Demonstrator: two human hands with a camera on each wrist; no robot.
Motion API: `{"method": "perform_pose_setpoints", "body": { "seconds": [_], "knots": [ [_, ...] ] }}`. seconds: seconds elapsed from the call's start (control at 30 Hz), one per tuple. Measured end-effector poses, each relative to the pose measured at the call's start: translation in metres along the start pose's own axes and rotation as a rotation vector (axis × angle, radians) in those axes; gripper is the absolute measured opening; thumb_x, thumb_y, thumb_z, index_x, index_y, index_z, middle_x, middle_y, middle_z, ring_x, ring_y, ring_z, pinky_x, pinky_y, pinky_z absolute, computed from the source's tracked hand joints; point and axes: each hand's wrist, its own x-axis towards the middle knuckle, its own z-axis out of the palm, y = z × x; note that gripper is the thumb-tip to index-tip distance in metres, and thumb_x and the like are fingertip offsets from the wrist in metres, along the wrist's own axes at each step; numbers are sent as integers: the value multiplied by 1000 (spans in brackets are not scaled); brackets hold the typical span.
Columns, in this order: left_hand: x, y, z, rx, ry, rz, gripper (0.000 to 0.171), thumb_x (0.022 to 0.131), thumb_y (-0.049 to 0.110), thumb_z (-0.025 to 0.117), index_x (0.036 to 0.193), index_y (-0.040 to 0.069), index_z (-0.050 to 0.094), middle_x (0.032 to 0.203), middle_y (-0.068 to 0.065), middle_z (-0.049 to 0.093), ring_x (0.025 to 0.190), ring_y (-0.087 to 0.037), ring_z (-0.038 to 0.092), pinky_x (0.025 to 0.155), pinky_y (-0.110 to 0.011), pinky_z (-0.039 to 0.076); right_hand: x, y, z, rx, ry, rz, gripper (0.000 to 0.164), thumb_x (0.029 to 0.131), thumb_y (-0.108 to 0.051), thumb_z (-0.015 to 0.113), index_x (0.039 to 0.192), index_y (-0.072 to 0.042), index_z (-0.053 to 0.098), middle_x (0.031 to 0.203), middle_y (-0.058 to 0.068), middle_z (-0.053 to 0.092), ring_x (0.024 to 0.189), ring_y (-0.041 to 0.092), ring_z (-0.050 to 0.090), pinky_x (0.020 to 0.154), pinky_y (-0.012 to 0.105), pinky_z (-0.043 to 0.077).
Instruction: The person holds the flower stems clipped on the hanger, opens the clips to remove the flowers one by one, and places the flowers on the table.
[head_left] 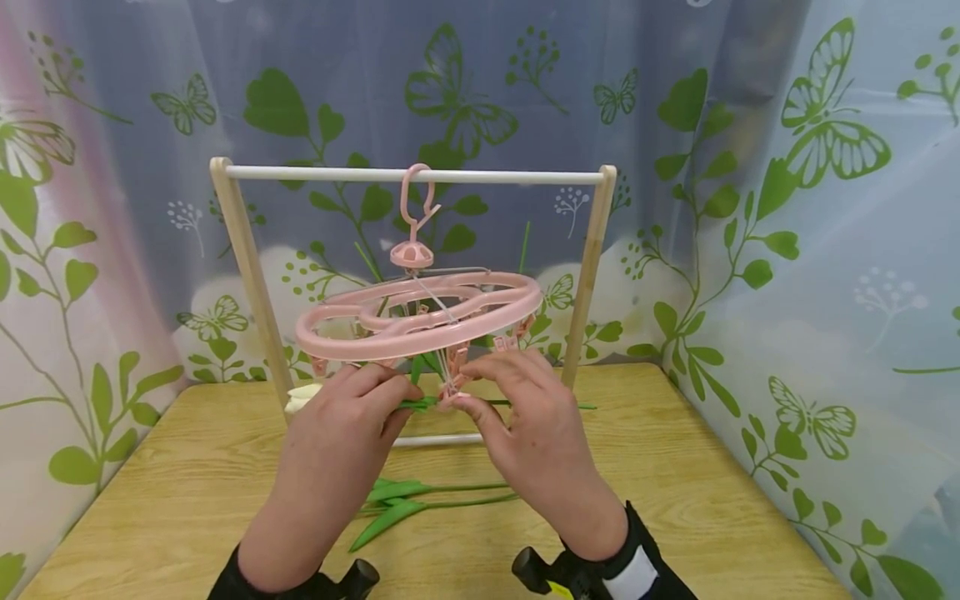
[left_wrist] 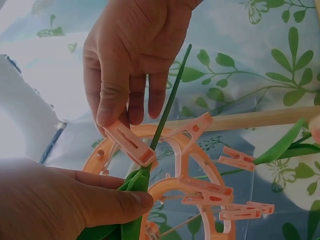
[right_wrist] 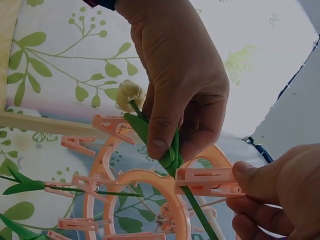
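Note:
My left hand (head_left: pixel 341 433) pinches an artificial tulip (right_wrist: pixel 129 94) by its green leaves, just below the rack's ring; its cream bloom shows past the hand at the left. My right hand (head_left: pixel 536 433) pinches the handles of a pink clothespin (right_wrist: pixel 212 182) between thumb and fingers. In both wrist views the clip's nose lies against the tulip's stem (left_wrist: pixel 172 95), right beside the leaves. Whether it has closed on the stem, I cannot tell. The pink round drying rack (head_left: pixel 420 343) hangs tilted, lower on the left, with several more clothespins (left_wrist: pixel 237 159) below it.
A wooden stand with a white bar (head_left: pixel 510 177) carries the rack's hook (head_left: pixel 417 200). Other green stems are clipped to the rack. More green stems and leaves (head_left: pixel 397 521) lie on the wooden table (head_left: pixel 675 500). A leaf-and-butterfly patterned curtain (head_left: pixel 525 83) surrounds the table.

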Motion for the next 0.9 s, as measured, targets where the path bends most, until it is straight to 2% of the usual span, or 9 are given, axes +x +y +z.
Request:
{"method": "perform_pose_setpoints", "body": {
  "seconds": [0.13,0.4,0.73,0.9],
  "knots": [
    [0,-1,0,7,-7,-3,31,75,1,100,92,17,79,96,3,78,86,-21,70,73,-35,61,-1,0,0,8,11,-1,27,89,-18,90,112,-10,79,108,3,80,111,23,73,103,43,61],
    [0,-3,-1,7,-29,-24,31,74,1,100,92,18,80,95,3,78,85,-21,70,72,-35,61,-1,0,-1,34,8,24,24,90,-18,89,112,-10,80,108,3,80,115,24,73,117,47,54],
    [-2,-3,-4,2,-92,-64,32,75,3,100,94,20,80,97,3,79,87,-22,70,72,-36,61,0,-1,-2,28,9,27,24,90,-18,89,112,-12,80,107,3,79,116,24,72,116,45,55],
    [-2,-3,-6,-4,-117,-70,30,76,3,99,94,20,81,96,2,79,86,-22,71,72,-36,60,0,-3,-3,21,-20,69,31,90,-22,89,118,-12,78,112,4,79,117,25,73,108,44,59]
  ]
}}
